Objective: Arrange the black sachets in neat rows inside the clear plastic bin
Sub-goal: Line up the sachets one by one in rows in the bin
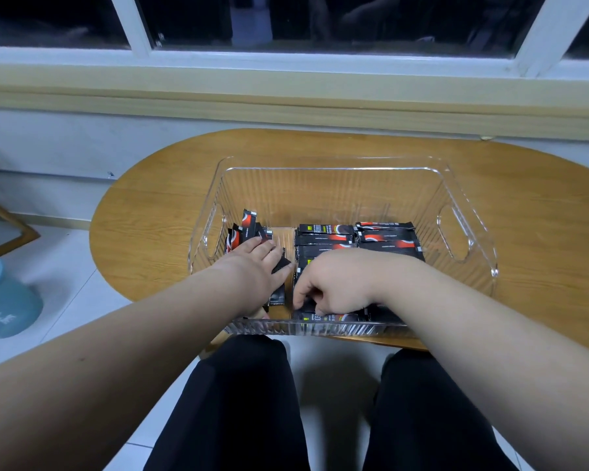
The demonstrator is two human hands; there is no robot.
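One clear bin (334, 169) holds three groups of black sachets (385, 236); your left hand (255, 270) presses flat-fingered, right hand (337, 283) pinches some

I count one clear plastic bin (334, 169) on one wooden table (157, 212), and two hands are in the bin, one left hand (252, 266) and one right hand (337, 280). The black sachets (385, 236) sit in three groups, one bunch on the left, one row in the middle and one row on the right, but I can't count every one because the hands hide some. I also see one blue pot (4, 300) on the floor (65, 260) and two legs (238, 402) in black trousers.
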